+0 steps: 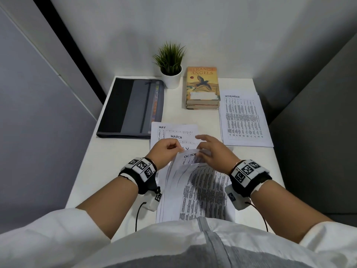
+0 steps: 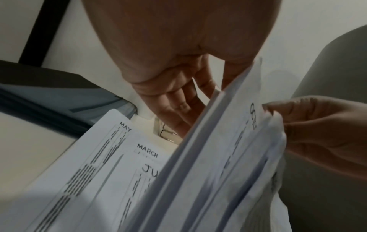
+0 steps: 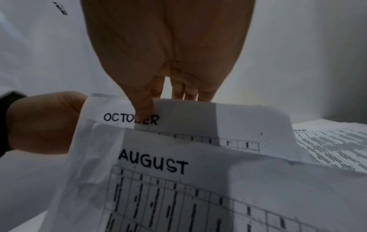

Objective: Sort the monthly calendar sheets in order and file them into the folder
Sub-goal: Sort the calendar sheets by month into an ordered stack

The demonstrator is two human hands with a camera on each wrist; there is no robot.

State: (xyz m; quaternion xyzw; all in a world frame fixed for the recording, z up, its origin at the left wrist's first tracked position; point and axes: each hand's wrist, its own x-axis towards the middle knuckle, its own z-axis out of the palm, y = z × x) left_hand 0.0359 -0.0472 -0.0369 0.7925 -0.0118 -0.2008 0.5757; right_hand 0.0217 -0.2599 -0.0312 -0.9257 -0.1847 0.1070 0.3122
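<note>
Hidden and unreadable parts
The third flat sheet (image 1: 186, 148) shows perhaps "LY"; left hand (image 1: 166, 149) covers the rest.

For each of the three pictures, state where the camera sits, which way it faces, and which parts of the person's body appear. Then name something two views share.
Head: worn on the head, looking down at the table; both forearms, left hand, right hand.
Left wrist: looks along the left hand at the MARCH sheet.
Right wrist: looks along the right hand at the AUGUST sheet.
Shared: the OCTOBER sheet appears in all three.
</note>
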